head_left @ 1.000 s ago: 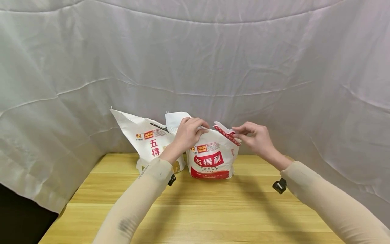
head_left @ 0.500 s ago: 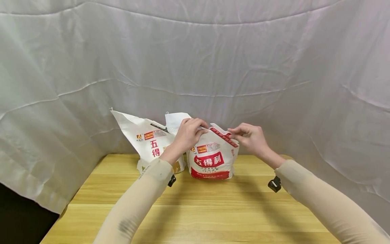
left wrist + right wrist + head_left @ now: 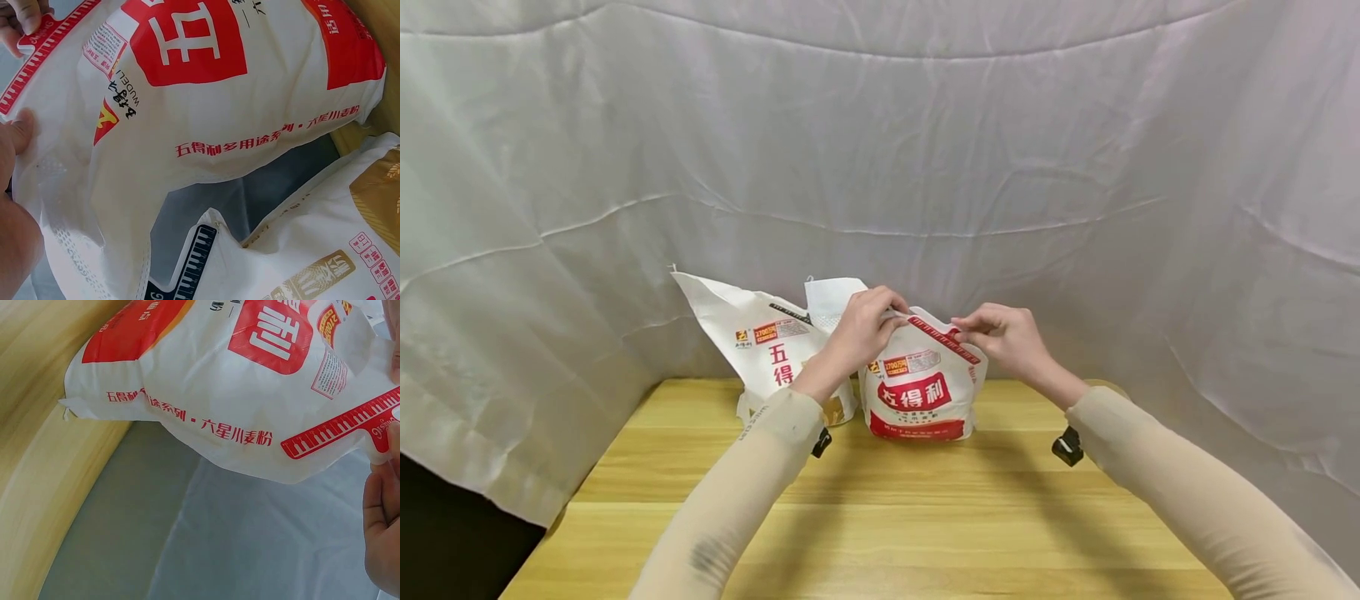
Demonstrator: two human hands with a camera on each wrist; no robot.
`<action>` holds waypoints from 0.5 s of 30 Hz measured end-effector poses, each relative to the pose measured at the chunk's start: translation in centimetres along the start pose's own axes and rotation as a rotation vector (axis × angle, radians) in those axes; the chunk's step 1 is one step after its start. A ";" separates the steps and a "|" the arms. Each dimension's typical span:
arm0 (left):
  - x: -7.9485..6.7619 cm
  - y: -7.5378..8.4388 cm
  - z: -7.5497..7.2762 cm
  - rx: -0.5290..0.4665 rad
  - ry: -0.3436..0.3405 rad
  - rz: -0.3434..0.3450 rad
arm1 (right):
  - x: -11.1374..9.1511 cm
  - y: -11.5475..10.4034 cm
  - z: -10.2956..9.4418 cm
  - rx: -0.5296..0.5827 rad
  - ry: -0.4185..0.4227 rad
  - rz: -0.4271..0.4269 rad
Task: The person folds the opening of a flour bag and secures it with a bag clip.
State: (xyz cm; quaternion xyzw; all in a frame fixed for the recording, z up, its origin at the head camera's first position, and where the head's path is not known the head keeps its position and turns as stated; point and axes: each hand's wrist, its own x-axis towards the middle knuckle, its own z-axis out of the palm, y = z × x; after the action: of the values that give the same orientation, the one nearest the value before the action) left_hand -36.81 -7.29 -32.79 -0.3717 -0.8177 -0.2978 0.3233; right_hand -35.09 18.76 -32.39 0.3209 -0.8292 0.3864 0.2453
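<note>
A white flour bag (image 3: 917, 412) with red print stands upright on the table. My left hand (image 3: 861, 329) pinches its folded top edge on the left side. A red bag clip (image 3: 946, 340) with a piano-key pattern lies slantwise along the right part of that edge. My right hand (image 3: 1011, 337) pinches the clip's tab between thumb and fingers; the right wrist view shows the clip (image 3: 337, 425) across the bag's top. In the left wrist view the clip's end (image 3: 9, 103) comes close to my left thumb (image 3: 22, 128).
A second white flour bag (image 3: 737, 325) leans at the left, a black bag clip (image 3: 790, 313) across its top. My left forearm partly covers it. Grey cloth (image 3: 1000, 167) hangs behind and beside the wooden table (image 3: 925, 517).
My right hand has moved left, and the red clip has slid with it up along the bag's top toward my left hand. My left hand has stayed nearly still.
</note>
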 end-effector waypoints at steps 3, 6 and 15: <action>0.0 -0.2 0.0 -0.013 0.003 0.018 | 0.1 -0.1 0.0 -0.020 -0.003 -0.005; 0.0 -0.4 0.1 -0.030 0.004 0.010 | 0.2 -0.2 0.1 -0.029 -0.014 -0.012; -0.4 -0.6 0.0 -0.071 0.048 -0.019 | 0.8 -0.4 0.2 -0.110 -0.060 -0.009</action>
State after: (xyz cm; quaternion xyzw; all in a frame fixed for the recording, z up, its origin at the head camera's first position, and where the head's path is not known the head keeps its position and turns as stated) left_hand -37.08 -7.77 -33.25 -0.3678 -0.8022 -0.3386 0.3266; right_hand -35.37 18.08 -31.75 0.3221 -0.8547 0.3294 0.2394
